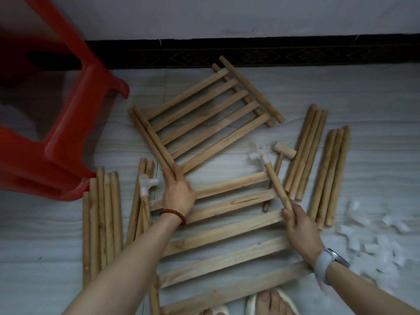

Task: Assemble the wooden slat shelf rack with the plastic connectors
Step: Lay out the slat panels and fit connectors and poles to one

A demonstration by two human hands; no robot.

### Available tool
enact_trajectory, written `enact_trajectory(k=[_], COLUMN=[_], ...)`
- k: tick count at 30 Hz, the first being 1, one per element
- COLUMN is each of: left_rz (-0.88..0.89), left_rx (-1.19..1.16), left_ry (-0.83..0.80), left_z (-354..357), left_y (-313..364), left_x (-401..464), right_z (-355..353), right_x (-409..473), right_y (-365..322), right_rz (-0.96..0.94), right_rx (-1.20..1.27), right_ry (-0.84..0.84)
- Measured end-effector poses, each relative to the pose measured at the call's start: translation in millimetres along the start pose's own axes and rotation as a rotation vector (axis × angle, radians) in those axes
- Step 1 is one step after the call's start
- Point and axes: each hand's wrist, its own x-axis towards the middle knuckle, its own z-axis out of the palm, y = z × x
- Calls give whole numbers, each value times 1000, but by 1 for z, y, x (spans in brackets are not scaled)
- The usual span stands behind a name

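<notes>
A slatted wooden panel lies tilted on the floor in the middle. My left hand grips the near end of its left side rail. My right hand holds a wooden rod whose far end sits in a white plastic connector. A second slatted panel lies under both hands, close to me. Another white connector is fitted on a rod at the left.
A red plastic stool stands at the left. Bundles of rods lie at left and right. A small wooden mallet rests by the right bundle. Several loose white connectors are piled at the right. Feet in slippers show at the bottom.
</notes>
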Motion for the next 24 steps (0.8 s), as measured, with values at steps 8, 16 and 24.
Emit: enact_trajectory(k=[8, 16, 24], left_rz=[103, 139, 34], left_rx=[94, 2, -462], left_ry=[22, 307, 359], left_z=[-21, -41, -48], left_y=[-22, -27, -49], left_x=[20, 29, -36], right_z=[-1, 5, -10], right_x=[0, -1, -27], right_y=[-6, -6, 2], right_rz=[-19, -14, 21], right_rx=[1, 41, 162], right_ry=[7, -11, 80])
